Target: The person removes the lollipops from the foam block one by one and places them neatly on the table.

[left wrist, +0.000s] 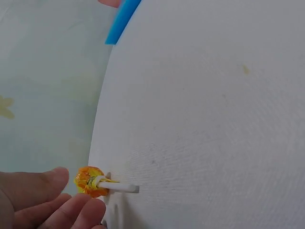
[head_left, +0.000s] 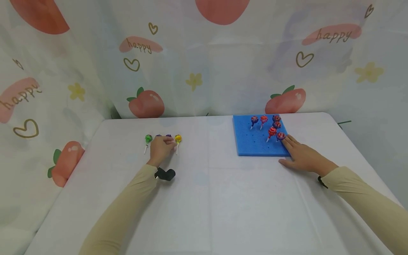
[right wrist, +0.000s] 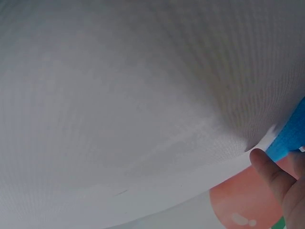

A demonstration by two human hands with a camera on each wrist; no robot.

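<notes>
On the left of the table, my left hand (head_left: pixel 162 148) is over a short row of lollipops. A green lollipop (head_left: pixel 148 138) lies to its left and a yellow lollipop (head_left: pixel 178 138) to its right; two purple tops show behind the hand, mostly hidden. In the left wrist view the thumb and fingers are apart, close beside the yellow lollipop (left wrist: pixel 93 181). My right hand (head_left: pixel 301 156) rests, fingers extended, against the right edge of a blue foam board (head_left: pixel 251 145). Several red and dark blue lollipops (head_left: pixel 272 132) stand in the board by their sticks.
Small holes dot the blue board's surface. The white-covered table (head_left: pixel 204 198) has a back edge against a hanging curtain (head_left: pixel 223 63) printed with fruit, hearts and words. The board sits near that back edge.
</notes>
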